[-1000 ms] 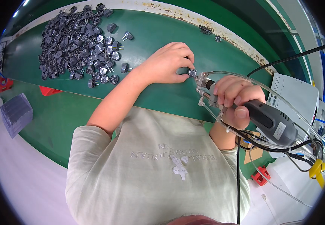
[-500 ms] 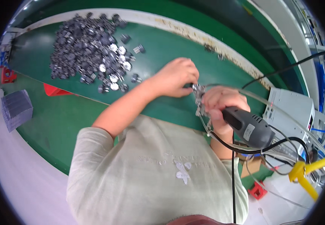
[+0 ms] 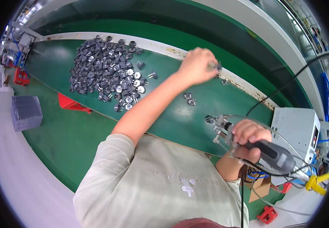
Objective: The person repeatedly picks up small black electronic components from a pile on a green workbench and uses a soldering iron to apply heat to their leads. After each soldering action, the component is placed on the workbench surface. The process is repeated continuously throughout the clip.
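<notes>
My left hand (image 3: 199,65) reaches over the table's far edge, its fingers closed on a small dark pronged plug piece (image 3: 219,66), blurred and partly hidden. My right hand (image 3: 251,133) is wrapped round a dark grey electric screwdriver (image 3: 276,154) with a metal nozzle and a clear tube. A small dark piece (image 3: 209,119) lies at the nozzle's tip; whether they touch I cannot tell. Two round pieces (image 3: 189,99) rest on the green table (image 3: 164,117) between my hands. Far left on it is a heap of black plug pieces (image 3: 103,68) with metal pins.
A pale ledge (image 3: 164,48) runs along the table's far side, with another small piece (image 3: 224,81) beside it. At the right stand a grey machine box (image 3: 295,129), cables and a yellow clamp-like part (image 3: 318,183). Red stools (image 3: 71,103) and a grey box (image 3: 26,112) are on the floor.
My left hand has left the screwdriver's nozzle and moved away to the far edge. My right hand has drawn the screwdriver right and nearer me. Two round pieces now show on the table.
</notes>
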`<state>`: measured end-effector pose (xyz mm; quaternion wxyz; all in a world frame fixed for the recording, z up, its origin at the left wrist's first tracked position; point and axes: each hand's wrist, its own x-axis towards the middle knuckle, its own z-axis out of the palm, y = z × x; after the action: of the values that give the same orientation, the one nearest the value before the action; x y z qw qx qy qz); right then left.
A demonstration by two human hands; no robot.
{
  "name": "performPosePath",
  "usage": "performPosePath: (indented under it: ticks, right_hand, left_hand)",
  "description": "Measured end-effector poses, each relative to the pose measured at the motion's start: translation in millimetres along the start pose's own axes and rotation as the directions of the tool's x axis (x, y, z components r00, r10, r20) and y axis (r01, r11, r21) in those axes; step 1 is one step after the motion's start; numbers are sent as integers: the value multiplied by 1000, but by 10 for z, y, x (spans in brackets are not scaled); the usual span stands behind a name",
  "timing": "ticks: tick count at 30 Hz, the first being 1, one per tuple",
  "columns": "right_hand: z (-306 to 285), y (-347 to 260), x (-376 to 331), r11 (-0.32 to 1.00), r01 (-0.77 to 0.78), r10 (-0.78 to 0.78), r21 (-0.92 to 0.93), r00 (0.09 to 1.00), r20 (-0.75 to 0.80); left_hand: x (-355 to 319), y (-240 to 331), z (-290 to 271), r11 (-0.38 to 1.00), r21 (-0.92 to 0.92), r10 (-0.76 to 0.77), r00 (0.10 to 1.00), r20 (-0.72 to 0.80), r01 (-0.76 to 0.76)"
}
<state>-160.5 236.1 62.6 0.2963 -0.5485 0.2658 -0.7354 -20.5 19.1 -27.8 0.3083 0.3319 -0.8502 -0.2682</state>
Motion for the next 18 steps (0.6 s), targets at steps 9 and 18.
performPosePath:
  ticks: [9, 18]
  right_hand:
    - [-110, -4, -96, 994, -102, 101, -42, 994, -27]
    - [-77, 192, -13, 993, -116, 119, -37, 989, 88]
  left_hand:
    - [-825, 36, -344, 999, 48, -12, 928, 372, -6]
    - [-1065, 55, -76, 989, -113, 134, 928, 349, -100]
